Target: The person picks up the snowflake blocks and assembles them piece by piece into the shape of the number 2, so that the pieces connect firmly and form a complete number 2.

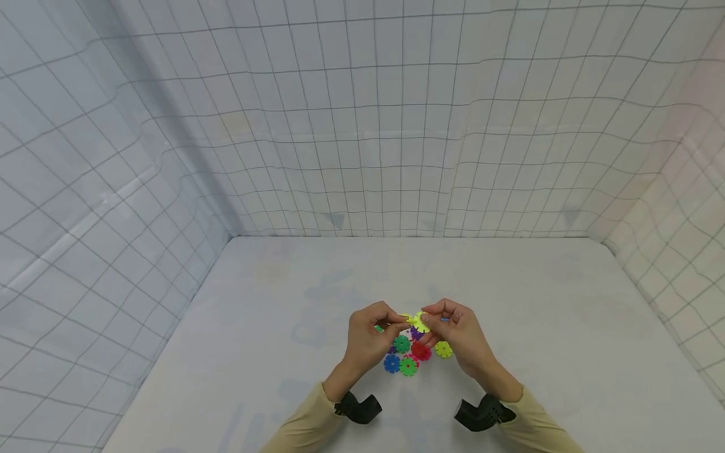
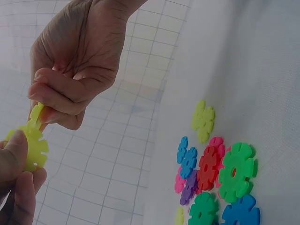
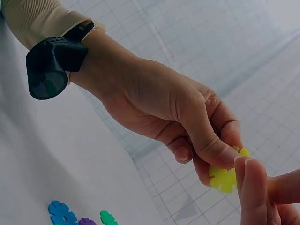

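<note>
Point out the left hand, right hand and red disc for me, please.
Left hand (image 1: 365, 333): head view, between fingers and wrist.
Right hand (image 1: 466, 335): head view, between fingers and wrist.
Red disc (image 2: 208, 168): left wrist view, middle of its face.

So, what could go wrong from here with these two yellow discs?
The yellow discs meet at their rims between the left hand and right hand, so a poorly lined-up push might make them slip. One could then drop onto the loose coloured discs below and nudge them.
</note>
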`<state>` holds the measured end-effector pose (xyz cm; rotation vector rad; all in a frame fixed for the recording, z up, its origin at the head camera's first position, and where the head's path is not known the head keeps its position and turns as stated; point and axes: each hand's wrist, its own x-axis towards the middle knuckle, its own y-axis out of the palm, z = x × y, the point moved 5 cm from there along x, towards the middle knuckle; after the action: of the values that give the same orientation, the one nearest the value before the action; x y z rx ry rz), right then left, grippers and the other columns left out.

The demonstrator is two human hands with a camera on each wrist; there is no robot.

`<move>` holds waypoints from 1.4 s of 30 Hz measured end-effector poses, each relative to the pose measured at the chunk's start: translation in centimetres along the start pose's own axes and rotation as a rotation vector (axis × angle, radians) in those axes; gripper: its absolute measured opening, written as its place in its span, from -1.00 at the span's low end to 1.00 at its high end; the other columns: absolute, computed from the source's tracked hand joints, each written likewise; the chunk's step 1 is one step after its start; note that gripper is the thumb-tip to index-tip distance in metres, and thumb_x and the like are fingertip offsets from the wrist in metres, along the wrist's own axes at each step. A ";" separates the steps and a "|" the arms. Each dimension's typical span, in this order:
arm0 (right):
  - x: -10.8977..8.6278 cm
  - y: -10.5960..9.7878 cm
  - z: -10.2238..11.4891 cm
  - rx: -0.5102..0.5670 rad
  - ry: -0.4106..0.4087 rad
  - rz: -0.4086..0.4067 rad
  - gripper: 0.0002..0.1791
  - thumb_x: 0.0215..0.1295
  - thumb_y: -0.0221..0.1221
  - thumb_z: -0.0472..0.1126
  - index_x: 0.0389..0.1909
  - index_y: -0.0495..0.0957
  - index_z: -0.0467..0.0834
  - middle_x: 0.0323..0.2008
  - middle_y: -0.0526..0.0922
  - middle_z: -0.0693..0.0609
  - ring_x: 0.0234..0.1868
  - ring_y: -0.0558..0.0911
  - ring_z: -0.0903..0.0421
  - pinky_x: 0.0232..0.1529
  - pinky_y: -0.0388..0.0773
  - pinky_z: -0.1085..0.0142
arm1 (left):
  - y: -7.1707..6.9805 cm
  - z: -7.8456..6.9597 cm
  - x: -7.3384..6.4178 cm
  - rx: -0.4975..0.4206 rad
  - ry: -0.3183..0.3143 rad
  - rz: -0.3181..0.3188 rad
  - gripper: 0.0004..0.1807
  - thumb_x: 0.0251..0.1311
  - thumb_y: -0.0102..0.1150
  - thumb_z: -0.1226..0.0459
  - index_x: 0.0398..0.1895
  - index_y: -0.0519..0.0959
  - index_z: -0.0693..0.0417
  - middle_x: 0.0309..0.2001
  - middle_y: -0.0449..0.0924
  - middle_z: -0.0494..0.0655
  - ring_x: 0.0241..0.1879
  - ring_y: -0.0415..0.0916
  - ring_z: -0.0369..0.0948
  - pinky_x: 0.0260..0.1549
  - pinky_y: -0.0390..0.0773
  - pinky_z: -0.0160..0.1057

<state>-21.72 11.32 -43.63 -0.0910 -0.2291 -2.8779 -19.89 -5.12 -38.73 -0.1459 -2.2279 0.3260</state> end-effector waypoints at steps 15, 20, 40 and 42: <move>0.2 -0.3 -0.1 0.003 0.021 0.030 -0.71 0.31 0.16 -0.35 -0.15 0.40 -0.53 -0.44 0.60 -0.10 -0.58 0.64 0.09 -0.46 0.61 0.32 | 0.2 0.1 0.1 -0.012 0.034 0.046 -0.78 -0.14 0.36 0.63 -0.53 0.53 0.24 -0.52 0.58 0.04 -0.60 0.51 -0.18 -0.63 0.51 -0.42; 0.3 -0.6 -0.1 0.000 0.025 0.046 -0.71 0.32 0.16 -0.31 -0.14 0.42 -0.50 -0.45 0.61 -0.10 -0.57 0.65 0.07 -0.45 0.61 0.33 | 0.3 0.5 0.1 -0.051 -0.070 0.083 -0.85 -0.06 0.34 0.59 -0.46 0.57 0.28 -0.46 0.60 0.07 -0.54 0.54 -0.13 -0.59 0.57 -0.29; 0.9 -4.7 -0.7 -0.465 0.037 0.182 -0.69 0.38 0.11 -0.19 -0.06 0.53 -0.39 -0.25 0.62 -0.30 -0.27 0.63 -0.23 -0.33 0.61 0.01 | -0.6 1.7 -0.3 -0.072 -0.269 0.045 -0.95 0.05 0.29 0.52 -0.40 0.61 0.36 -0.46 0.64 0.11 -0.55 0.57 -0.02 -0.51 0.61 -0.20; 0.9 -5.7 -1.0 -0.566 0.039 0.169 -0.72 0.35 0.15 -0.19 -0.11 0.55 -0.36 -0.27 0.63 -0.23 -0.29 0.62 -0.16 -0.36 0.62 0.07 | -0.7 1.7 -0.3 -0.064 -0.308 0.038 -0.94 0.06 0.29 0.51 -0.38 0.62 0.37 -0.44 0.65 0.12 -0.51 0.59 0.00 -0.47 0.62 -0.22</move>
<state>-24.02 16.35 -45.38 -0.1475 0.5749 -2.6822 -21.03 -6.20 -39.76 -0.1829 -2.5447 0.3155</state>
